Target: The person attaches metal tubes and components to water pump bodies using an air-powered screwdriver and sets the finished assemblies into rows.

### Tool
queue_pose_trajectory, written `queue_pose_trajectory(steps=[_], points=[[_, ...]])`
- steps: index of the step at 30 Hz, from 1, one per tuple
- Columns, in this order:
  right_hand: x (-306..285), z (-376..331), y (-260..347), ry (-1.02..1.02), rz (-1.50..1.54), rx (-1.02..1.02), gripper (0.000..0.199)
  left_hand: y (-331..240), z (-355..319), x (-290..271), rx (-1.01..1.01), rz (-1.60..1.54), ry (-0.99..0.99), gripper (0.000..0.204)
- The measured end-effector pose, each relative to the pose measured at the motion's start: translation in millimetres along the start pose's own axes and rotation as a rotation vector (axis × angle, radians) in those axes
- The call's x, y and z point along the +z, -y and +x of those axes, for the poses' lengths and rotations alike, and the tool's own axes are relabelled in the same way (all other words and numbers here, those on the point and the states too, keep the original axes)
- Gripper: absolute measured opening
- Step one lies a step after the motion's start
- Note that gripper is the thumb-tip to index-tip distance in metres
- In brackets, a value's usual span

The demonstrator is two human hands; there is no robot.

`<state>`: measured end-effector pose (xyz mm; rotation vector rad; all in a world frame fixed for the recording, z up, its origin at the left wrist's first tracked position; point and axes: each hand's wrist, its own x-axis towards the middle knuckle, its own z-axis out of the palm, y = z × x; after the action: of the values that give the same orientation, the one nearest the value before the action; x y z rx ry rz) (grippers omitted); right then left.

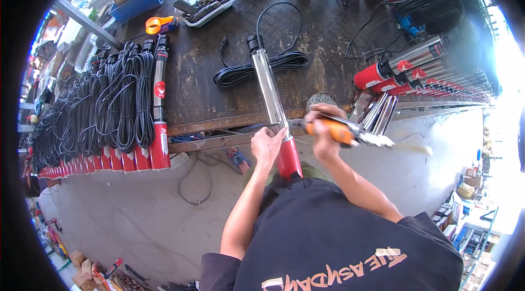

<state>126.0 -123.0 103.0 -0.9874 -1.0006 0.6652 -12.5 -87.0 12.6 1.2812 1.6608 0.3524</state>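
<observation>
You wear a loose black T-shirt point(339, 220) whose short, wide sleeves point(435, 242) end above your elbows. Jagged, pale pinkish-tan lettering point(388, 258) slants across its front, with lighter blocks among the strokes. Below the hem, a patch of olive-green trousers point(310, 172) shows, and one foot has a blue sandal point(238, 158). Your left hand point(266, 147) and right hand point(324, 142) are bare, like your forearms.

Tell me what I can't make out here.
All in the head view:
Tip of the orange-bodied handheld tool at the right hand: blurred.
Lower end of the red-and-silver metal tube: seemingly covered by the black cloth shirt.
Small dark pieces in the white rectangular plastic tray: too small to identify.
Far end of the right-side row of red-and-silver cylinders: washed out by glare.
</observation>
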Motion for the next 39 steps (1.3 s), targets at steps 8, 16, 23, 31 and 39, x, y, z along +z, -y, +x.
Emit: queue_pose_trajectory(steps=[8,16,23,31,39], points=[[-46.3,-31.9,-6.6,-0.75,0.434,0.587,0.059,1.9,-12.6,16.2,-0.039,-0.004,-0.32,0.069],[-118.0,38.9,-136.1,-1.23,1.024,1.083,0.068,-25.0,-6.3,36.3,-0.067,0.481,-0.483,0.095],[-60.6,71.5,-132.6,-0.578,0.394,0.904,0.047,-15.7,10.7,-3.4,-0.162,0.403,-0.337,0.077],[26.6,154.2,-185.6,0.765,-1.604,-0.235,0.085,-17.0,49.0,-86.1,-0.186,0.379,-0.323,0.076],[43.4,202.6,-174.7,0.96,-1.62,-0.199,0.06,3.8,142.0,-185.1,-0.283,0.628,-0.376,0.081]])
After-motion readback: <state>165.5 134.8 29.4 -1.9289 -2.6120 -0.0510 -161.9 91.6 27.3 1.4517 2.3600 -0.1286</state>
